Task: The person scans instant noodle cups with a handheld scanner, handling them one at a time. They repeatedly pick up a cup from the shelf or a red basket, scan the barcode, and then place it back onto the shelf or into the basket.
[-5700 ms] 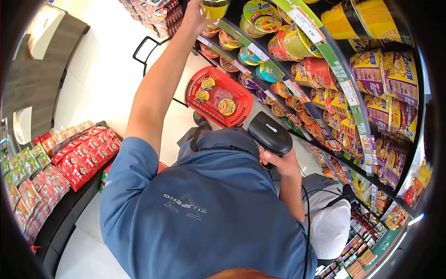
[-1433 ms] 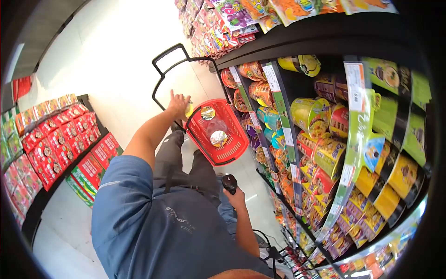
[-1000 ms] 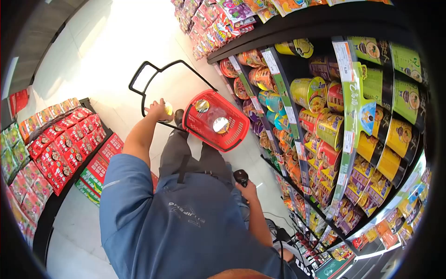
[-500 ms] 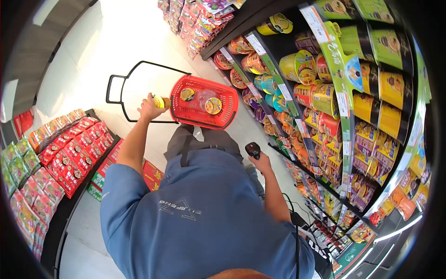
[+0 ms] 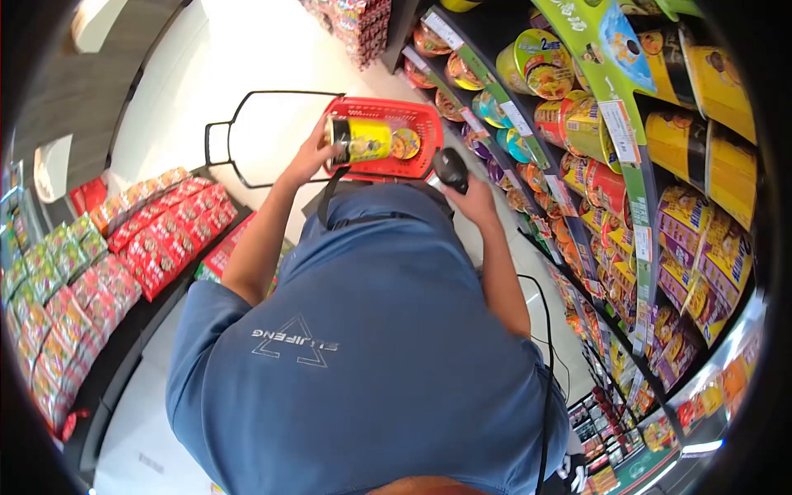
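My left hand [image 5: 312, 154] is closed on a yellow and black instant noodle cup [image 5: 370, 139], raised on its side above the red shopping basket [image 5: 375, 106]. In the basket, another noodle cup [image 5: 404, 144] shows its round lid; the held cup hides part of the inside. My right hand [image 5: 473, 200] grips a black handheld scanner [image 5: 451, 170] beside the basket's right end, with its head toward the cup.
Shelves of instant noodle tubs [image 5: 540, 64] and packets [image 5: 678, 239] rise close on my right. Low on the left stands a rack of red snack bags [image 5: 177, 239]. The basket's black handle [image 5: 218, 143] reaches left over the pale floor [image 5: 280, 62].
The noodle cup in my left hand has come up and right, from the basket's left side to above it. My right hand has raised the scanner toward the cup.
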`<state>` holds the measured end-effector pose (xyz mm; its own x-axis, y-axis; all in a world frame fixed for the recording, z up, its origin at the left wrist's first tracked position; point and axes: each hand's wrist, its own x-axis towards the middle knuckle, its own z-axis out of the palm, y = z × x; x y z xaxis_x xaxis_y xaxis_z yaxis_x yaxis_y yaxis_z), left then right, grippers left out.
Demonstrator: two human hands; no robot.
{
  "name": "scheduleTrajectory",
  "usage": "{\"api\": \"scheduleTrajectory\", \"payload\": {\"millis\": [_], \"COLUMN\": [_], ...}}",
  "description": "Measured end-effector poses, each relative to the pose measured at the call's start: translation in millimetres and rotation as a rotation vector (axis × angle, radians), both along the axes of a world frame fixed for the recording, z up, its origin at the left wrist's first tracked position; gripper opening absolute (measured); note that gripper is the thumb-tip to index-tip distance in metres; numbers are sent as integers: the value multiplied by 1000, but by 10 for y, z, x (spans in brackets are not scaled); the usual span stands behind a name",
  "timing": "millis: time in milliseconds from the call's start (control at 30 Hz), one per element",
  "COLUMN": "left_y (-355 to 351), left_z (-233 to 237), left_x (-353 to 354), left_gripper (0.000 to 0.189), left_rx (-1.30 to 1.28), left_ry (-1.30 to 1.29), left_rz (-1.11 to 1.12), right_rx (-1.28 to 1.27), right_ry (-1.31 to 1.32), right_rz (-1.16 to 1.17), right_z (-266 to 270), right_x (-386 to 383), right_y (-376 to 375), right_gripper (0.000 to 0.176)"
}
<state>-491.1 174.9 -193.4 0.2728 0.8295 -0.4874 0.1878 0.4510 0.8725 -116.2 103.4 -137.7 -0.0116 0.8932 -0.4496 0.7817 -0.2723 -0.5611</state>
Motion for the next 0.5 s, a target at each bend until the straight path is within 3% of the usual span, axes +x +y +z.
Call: {"api": "scheduleTrajectory", "payload": {"millis": [33,100,200,267,367,433,500], "left_y": [64,224,313,344,381,481,604], "left_z": [108,762,1071,1320,1328,1469,1672], "left_x": [42,314,501,635,610,664,773], "left_gripper": [90,87,86,84,83,85,94], "left_rx": [28,95,58,59,14,15,-18], "left_ry": [-29,-138,-338,-474,-605,-598,-852], "left_rz": [-27,-48,16,51,64,40,40], "right_rx": [16,22,31,69,173,170,223], "right_ry": [84,324,549,598,696,738,764], "right_rz": [-8,-43,-21,17,53,65,48], "right_z": [69,421,638,879,1095,1166,1227], "right_x": [16,23,150,203,257,308,299], "right_y": [102,294,459,590,708,748,739], "right_gripper": [55,50,47,44,41,42,45]}}
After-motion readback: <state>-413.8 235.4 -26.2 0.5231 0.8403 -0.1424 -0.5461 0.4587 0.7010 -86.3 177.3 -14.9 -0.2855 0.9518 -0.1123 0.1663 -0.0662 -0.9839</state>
